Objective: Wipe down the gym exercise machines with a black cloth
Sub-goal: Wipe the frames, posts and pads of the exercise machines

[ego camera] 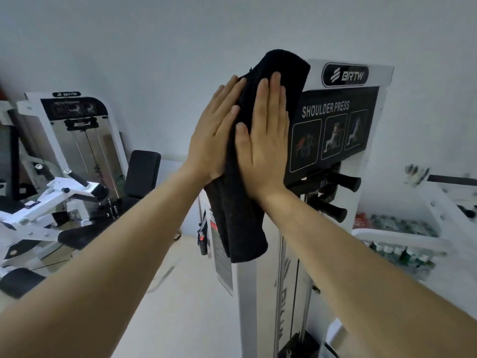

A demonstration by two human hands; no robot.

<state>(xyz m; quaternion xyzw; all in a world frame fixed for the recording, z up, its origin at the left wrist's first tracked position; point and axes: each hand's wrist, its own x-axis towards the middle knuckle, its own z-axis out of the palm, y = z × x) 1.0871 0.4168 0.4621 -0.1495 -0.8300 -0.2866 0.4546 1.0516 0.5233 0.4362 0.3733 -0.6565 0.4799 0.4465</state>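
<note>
A black cloth (240,215) hangs over the upper left corner of a white shoulder press machine (356,73). My left hand (214,135) lies flat with straight fingers against the cloth's left side. My right hand (268,140) presses flat on the cloth's front face, fingers straight and pointing up. The cloth's lower half dangles below both wrists. The machine's black instruction panel (333,130) reads "SHOULDER PRESS" just right of my right hand. The corner of the frame under the cloth is hidden.
Two black handles (343,182) stick out below the panel. A second white machine (74,140) with black pads stands at the left. A white rack with bottles (397,236) is at the right. The pale floor (180,293) lies between the machines.
</note>
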